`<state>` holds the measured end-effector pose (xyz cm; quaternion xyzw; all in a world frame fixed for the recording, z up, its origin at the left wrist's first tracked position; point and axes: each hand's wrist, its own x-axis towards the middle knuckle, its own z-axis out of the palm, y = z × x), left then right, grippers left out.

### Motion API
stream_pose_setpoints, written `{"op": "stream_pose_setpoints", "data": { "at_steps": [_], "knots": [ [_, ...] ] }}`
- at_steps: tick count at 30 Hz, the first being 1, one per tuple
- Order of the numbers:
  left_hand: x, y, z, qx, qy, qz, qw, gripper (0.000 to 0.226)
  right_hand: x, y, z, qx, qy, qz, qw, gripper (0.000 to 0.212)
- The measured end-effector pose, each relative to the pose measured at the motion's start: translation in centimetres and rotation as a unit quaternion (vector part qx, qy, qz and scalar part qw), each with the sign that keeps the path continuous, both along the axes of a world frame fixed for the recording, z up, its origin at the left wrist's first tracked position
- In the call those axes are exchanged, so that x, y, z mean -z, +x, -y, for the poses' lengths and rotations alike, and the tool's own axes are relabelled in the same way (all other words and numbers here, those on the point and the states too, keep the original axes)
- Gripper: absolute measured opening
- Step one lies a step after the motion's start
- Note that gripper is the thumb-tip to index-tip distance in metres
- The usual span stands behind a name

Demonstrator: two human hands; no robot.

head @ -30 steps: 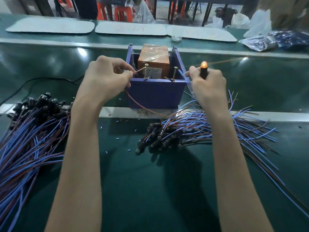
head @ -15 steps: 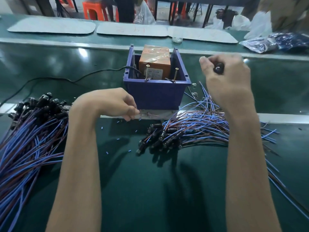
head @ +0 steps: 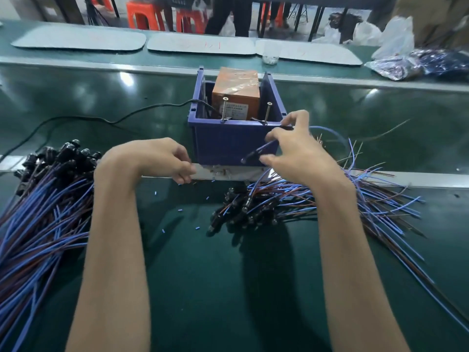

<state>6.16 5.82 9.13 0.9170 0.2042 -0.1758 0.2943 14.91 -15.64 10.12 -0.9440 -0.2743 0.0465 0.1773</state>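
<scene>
Bench [head: 203, 275] space is mostly taken by the left heap [head: 43, 212] and the smaller right heap [head: 317, 201] of wired lamps. Between them stands the bin [head: 228, 141] with an orange box [head: 236, 95] inside. A second ago both hands were up at the bin's rim; both have since dropped away. The left hand [head: 157, 158] lies curled at the rail [head: 418, 177]; I cannot tell if it pinches anything. The right hand [head: 302, 151], half closed, holds the lamp [head: 258, 151] between thumb and fingers, just before the bin and above the right heap. The lamp glowed while its leads met the screws [head: 224, 107] and is dark now, so the test looks passed and it is likely headed for that heap.
</scene>
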Motion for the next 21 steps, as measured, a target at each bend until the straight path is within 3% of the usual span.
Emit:
{"op": "stream_pose_setpoints", "data": {
  "at_steps": [4, 10, 14, 21],
  "knots": [
    [1.1, -0.6, -2.5, -0.068, 0.039, -0.016, 0.997, 0.014, -0.5, 0.4, 0.3, 0.013, 0.015, 0.012, 1.0, 0.02],
    [1.9, -1.6, -4.7, -0.187, 0.09, 0.009, 0.978, 0.027, 0.3, 0.9, 0.4, -0.064, -0.037, -0.074, 0.995, 0.026],
    [2.5, -2.1, -5.6, -0.202, 0.088, 0.006, 0.975, 0.037, 3.0, 1.2, -1.1, -0.099, -0.081, -0.105, 0.986, 0.033],
    [2.9, -2.1, -6.3, -0.2, 0.115, -0.003, 0.973, 0.039, 5.0, 2.0, -1.6, -0.059, -0.069, -0.111, 0.99, 0.028]
  ]
}}
